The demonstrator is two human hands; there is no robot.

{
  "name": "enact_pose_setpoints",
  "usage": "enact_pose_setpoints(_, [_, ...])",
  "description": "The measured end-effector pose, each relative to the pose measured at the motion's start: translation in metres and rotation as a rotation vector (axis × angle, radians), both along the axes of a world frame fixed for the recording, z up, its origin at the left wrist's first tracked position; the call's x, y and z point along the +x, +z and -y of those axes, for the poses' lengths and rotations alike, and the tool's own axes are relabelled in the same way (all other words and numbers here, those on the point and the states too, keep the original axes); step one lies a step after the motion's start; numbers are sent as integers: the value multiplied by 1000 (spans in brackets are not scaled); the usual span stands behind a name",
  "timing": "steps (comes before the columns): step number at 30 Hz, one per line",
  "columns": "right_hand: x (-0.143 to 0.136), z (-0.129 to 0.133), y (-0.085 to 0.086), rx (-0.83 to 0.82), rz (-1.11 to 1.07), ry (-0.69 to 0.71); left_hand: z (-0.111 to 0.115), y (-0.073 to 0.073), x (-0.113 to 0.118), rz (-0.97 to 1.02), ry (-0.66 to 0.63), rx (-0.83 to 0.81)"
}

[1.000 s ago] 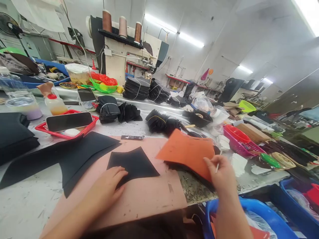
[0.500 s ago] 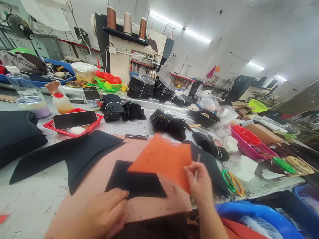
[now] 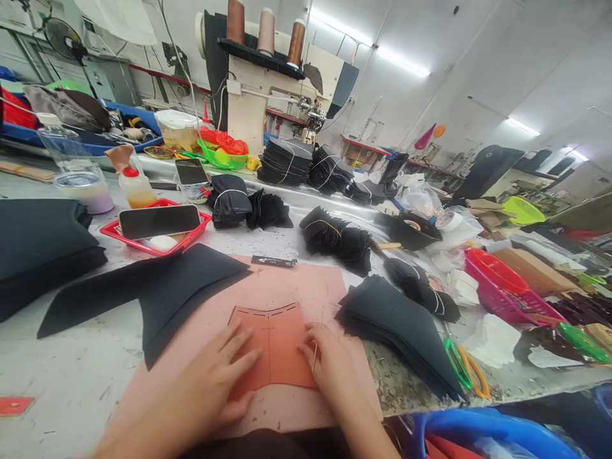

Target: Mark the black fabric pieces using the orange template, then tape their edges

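Note:
An orange template with slots along its curved top edge and a centre line lies on the pink sheet. A thin dark edge shows along its top; the black piece beneath is almost wholly covered. My left hand rests on the template's left part, fingers spread. At the right edge my right hand touches the template with its fingertips. Between those fingers it grips a thin pale stick, held nearly upright. Right of the sheet lies a stack of black cut pieces.
More black pieces lie at left, near a red basket holding a phone. Scissors lie near the right edge, above a blue tub. Bundled black pieces and a sewing machine stand behind.
The orange template has come down flat over the black piece, from being held up in my right hand. My left hand has moved onto it. The view has shifted slightly.

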State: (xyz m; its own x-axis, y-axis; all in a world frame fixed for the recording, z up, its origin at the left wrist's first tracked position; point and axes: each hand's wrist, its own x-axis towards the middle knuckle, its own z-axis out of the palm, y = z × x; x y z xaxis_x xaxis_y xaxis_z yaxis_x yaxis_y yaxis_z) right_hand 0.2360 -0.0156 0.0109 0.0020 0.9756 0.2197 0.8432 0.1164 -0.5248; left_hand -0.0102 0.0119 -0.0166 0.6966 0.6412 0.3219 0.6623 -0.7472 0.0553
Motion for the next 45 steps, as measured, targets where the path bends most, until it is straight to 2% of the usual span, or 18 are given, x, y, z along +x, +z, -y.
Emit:
enact_pose_setpoints(9, [-1,-4,-2,-58,-46,-18,7,-2,8,46,84,21])
enact_pose_setpoints(15, [-3,-2,-1,-50,0,-4,4,6,9,38,40,1])
enact_pose_setpoints(20, [-4,1,0,-14,29,21,6,4,13,117,69,-54])
enact_pose_setpoints(26, [-3,0,-6,8,33,7,3,2,15,251,50,12])
enact_pose_setpoints(28, [-2,-1,-2,-1,54,9,2,3,16,266,42,29])
enact_pose_setpoints(31, [0,-3,13,-56,170,53,1,5,16,251,28,41])
enact_pose_setpoints(33, [0,-9,25,-79,219,67,1,4,16,239,26,50])
enact_pose_setpoints(35, [-4,-18,33,-62,139,84,2,2,16,237,24,54])
enact_pose_setpoints(38, [-18,-38,33,-54,-129,159,2,-3,16,234,21,65])
enact_pose_setpoints(40, [-31,-51,28,-104,-203,196,2,-4,17,241,26,87])
enact_pose_setpoints(45, [-51,-67,24,-225,-18,191,2,1,17,235,31,95])
